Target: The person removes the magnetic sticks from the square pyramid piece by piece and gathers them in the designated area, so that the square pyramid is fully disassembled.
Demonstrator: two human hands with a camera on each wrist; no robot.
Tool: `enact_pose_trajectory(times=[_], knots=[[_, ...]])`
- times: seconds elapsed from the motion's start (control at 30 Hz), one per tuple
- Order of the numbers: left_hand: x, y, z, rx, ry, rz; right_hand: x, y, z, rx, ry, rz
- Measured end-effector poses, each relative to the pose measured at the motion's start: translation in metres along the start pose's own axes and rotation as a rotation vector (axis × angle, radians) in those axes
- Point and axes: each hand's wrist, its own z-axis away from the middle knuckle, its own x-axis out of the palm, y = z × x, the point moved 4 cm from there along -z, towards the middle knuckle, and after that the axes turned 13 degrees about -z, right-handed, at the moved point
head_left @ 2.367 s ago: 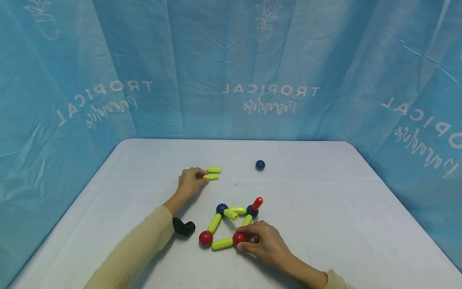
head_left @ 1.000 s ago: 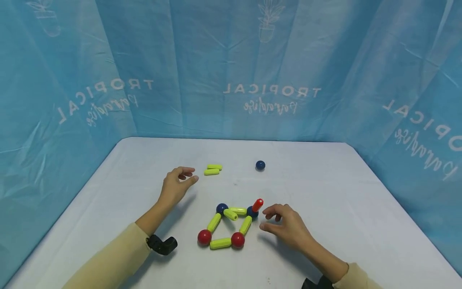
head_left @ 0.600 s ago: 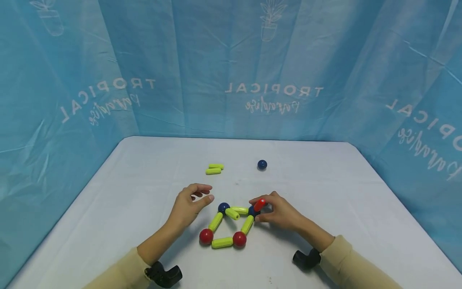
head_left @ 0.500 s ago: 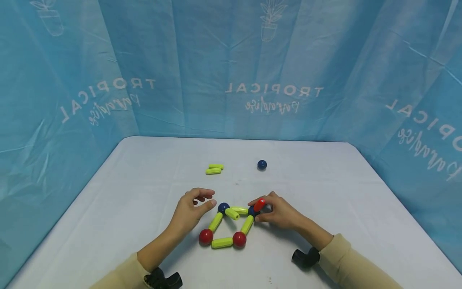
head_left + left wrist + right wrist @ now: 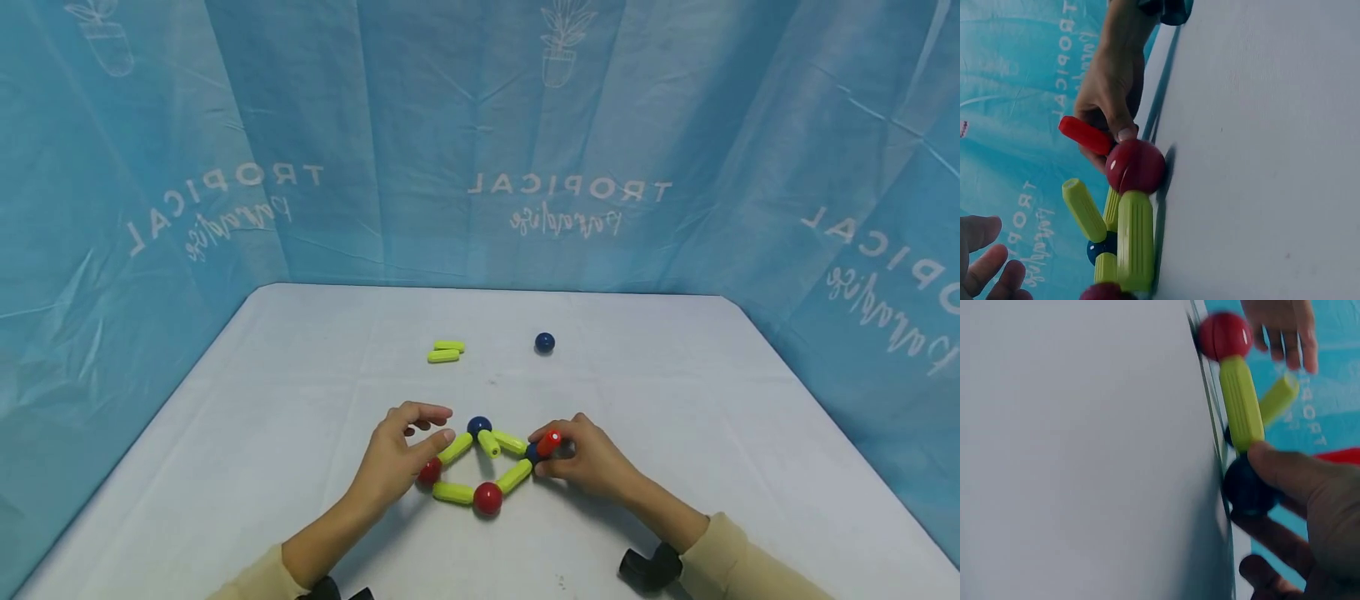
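balls (image 5: 488,498): three blue, two red; sticks (image 5: 453,492): seven lime, one red

My head view is bright, shadows soft on the table (image 5: 675,392); wrist views look dimmer, the right blurred.

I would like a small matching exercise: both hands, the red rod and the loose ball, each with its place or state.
1. Right hand
2. Red rod
3. Loose ball
4. Left hand

A. Lies apart, far on the table
B. Holds nothing
C. Grips a joined blue ball
D. Sticks out from that ball

Pairs: 1-C, 2-D, 3-A, 4-B
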Motion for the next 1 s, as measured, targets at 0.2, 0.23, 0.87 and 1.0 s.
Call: enact_pose_trajectory(times=[0.2, 0.23, 0.87, 1.0], knots=[[0.005, 0.003, 0.008, 0.010, 0.004, 0.032, 0.013, -0.015, 0.022, -0.062, 0.102, 0.076], [0.006, 0.004, 0.009, 0.015, 0.002, 0.031, 0.016, -0.017, 0.024, -0.073, 0.110, 0.085], [0.033, 0.027, 0.027, 0.245, -0.047, -0.042, 0.044, -0.032, 0.024, -0.132, 0.171, 0.073], [0.039, 0.037, 0.029, 0.367, -0.027, -0.131, 0.043, -0.030, 0.025, -0.163, 0.157, 0.056]])
